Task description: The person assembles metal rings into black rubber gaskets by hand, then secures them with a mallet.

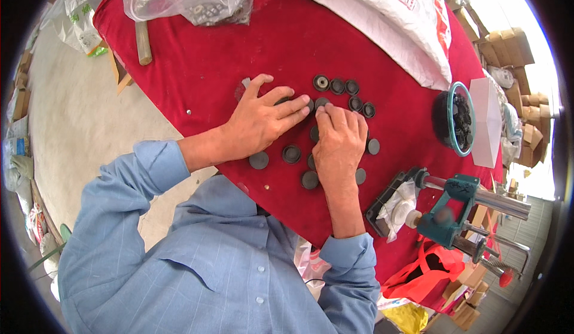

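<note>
Several small round black caps lie on the red cloth [197, 77]. My left hand [263, 119] is spread palm down over a few of them, its fingertips at a cap's edge. My right hand [341, 140] has its fingers drawn together on a black cap [322, 103], just right of the left fingertips. Beyond the hands, one upturned cap [321, 83] has a metal ring-like piece inside, and other hollow caps [351, 87] sit beside it. Closer to me are a flat-side-up cap [259, 160] and an upturned cap [292, 153]. The right hand partly hides several caps.
A blue-rimmed bowl [470, 119] of black pieces stands at the right, beside a white box [485, 122]. Nearer is a green hand press [448, 205]. Bags of metal parts [218, 5], a wooden stick [143, 44] and a white sack [382, 20] lie at the far side.
</note>
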`<control>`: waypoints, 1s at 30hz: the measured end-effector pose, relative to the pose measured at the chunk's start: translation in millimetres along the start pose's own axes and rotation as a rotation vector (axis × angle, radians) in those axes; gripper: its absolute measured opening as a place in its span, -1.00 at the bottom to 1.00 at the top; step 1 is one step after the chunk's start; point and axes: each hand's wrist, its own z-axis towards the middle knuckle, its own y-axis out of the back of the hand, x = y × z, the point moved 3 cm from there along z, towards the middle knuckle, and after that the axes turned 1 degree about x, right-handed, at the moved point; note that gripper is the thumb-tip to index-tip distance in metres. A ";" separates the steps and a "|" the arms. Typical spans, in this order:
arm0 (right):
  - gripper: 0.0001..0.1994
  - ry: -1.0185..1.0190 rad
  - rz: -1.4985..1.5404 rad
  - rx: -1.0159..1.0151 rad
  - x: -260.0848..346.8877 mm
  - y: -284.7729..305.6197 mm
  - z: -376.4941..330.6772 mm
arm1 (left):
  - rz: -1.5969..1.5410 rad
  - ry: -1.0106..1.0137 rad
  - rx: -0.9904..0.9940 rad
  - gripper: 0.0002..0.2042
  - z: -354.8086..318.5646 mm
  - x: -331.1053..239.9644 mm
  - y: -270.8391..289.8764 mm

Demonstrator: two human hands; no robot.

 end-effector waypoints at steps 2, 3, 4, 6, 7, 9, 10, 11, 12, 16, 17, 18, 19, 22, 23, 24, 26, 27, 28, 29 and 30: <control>-0.67 0.042 -0.059 0.008 1.0 -0.6 -0.9 | 0.003 -0.004 -0.008 -0.62 -2.0 -0.5 0.2; -0.68 0.039 -0.075 0.024 1.4 -0.6 -1.2 | -0.025 0.013 0.007 -0.55 -3.1 -0.8 -0.6; -0.68 0.044 -0.082 0.012 -2.2 2.1 1.7 | -0.052 0.030 0.022 -0.48 -3.9 -0.8 -1.4; -0.71 -0.062 0.102 0.139 -16.8 3.1 10.3 | -0.048 0.032 0.012 -0.50 -6.7 -0.8 -1.5; -0.73 -0.113 0.109 0.098 -23.0 0.8 18.1 | -0.053 0.040 0.014 -0.52 -7.4 0.5 -2.6; -0.73 -0.119 0.080 0.060 -31.8 3.6 39.0 | -0.066 0.031 -0.012 -0.54 -7.2 3.0 -4.0; -0.73 -0.133 0.052 0.030 -37.0 4.6 47.3 | -0.088 0.020 -0.031 -0.56 -8.3 3.3 -4.1; -0.66 -0.080 0.009 0.029 -42.8 1.8 54.5 | -0.088 0.021 -0.032 -0.56 -5.8 3.8 -3.8; -0.66 -0.080 0.009 0.030 -47.3 0.0 55.0 | -0.115 0.052 -0.101 -0.56 -2.4 4.7 -2.0; -0.62 -0.043 -0.008 0.201 -53.6 -16.2 57.2 | -0.264 0.236 -0.258 -0.54 -1.7 15.3 1.4; -0.68 -0.068 0.037 0.180 -53.3 -16.0 56.4 | -0.267 0.239 -0.258 -0.54 -1.3 16.2 2.8; -0.75 -0.094 0.080 0.159 -53.6 -15.3 55.4 | -0.310 0.289 -0.299 -0.54 -0.9 19.0 5.9; -0.75 -0.095 0.077 0.163 -53.8 -15.0 54.5 | -0.354 0.338 -0.339 -0.53 -0.8 21.6 7.1; -0.83 -0.159 0.217 0.155 -48.9 -9.1 58.5 | -0.408 0.374 -0.394 -0.52 -4.8 28.2 5.0; -0.82 -0.211 0.290 0.105 -46.2 -2.5 60.2 | -0.412 0.377 -0.395 -0.52 -5.0 28.4 5.9; -0.81 -0.263 0.362 0.055 -44.4 0.6 61.3 | -0.437 0.396 -0.396 -0.53 -5.0 29.0 7.6; -0.82 -0.232 0.390 -0.003 -39.4 -3.4 64.4 | -0.466 0.417 -0.402 -0.54 -5.4 30.4 8.8; -0.83 -0.202 0.423 -0.066 -38.1 -4.0 65.7 | -0.475 0.429 -0.416 -0.54 -5.6 31.5 9.3; -0.83 -0.198 0.417 -0.063 -38.6 -5.5 65.0 | -0.484 0.442 -0.431 -0.54 -5.9 32.4 10.1; -0.84 -0.153 0.362 -0.060 -36.4 -8.5 65.0 | -0.482 0.451 -0.436 -0.54 -6.8 33.4 11.8; -0.84 -0.107 0.308 -0.057 -34.1 -11.4 64.4 | -0.525 0.501 -0.457 -0.54 -7.5 34.6 13.6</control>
